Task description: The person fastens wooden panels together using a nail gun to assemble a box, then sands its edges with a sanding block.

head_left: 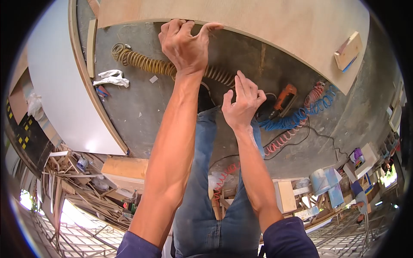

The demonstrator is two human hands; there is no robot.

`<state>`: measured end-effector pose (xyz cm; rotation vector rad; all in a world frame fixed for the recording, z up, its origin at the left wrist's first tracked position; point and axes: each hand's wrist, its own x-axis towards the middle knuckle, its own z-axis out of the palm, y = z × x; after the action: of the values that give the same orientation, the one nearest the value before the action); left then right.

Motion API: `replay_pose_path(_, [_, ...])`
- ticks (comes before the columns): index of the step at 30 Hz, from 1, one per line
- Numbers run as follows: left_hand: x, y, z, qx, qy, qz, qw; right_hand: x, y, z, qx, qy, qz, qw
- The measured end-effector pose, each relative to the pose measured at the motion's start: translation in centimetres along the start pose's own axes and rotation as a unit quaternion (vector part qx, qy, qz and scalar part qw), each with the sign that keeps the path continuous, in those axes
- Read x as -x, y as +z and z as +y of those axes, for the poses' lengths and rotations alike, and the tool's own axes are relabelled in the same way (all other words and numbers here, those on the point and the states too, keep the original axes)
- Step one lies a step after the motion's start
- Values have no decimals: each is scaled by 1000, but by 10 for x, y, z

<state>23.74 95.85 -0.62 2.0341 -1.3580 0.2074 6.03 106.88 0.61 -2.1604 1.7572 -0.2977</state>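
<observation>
Left hand [185, 48], head view: my fingers are bent at the near edge of the plywood [262, 19], with the thumb spread wide along that edge. Fingertips are hidden; I cannot tell whether they clamp the edge or only rest against it. Right hand [243, 106]: fingers parted and partly curled, nothing held. It is poised over the floor [142, 99], apart from the plywood.

Location of the plywood: across the top of the view, ahead of me, its near edge running from a left corner to a right corner. My left hand is nearer the left corner. Near the right corner, a wooden block [348, 50] sits on the surface.

On the floor, the yellow hose [146, 64] passes below my left wrist. The orange tool [285, 99] lies to the right of my right hand, beside the blue hose [284, 122]. The white panel [73, 81] occupies the left side.

Step in hand, as I judge it: handling the plywood by its near edge. Moving it would call for a second hold, placed between my left hand and the right corner, with the block watched for sliding and feet clear of the hoses.
</observation>
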Motion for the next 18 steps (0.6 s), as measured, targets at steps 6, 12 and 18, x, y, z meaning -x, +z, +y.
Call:
replay_pose_path(6, [2, 8, -12, 9, 34, 38, 999, -90, -33, 8, -20, -95, 162, 982])
replay_pose_path(12, [5, 12, -23, 22, 74, 48, 996, -131, -16, 38, -27, -150, 195, 969])
replay_pose_path(18, [3, 12, -28, 29, 87, 41, 995, -31, -16, 85, -117, -5, 121, 986])
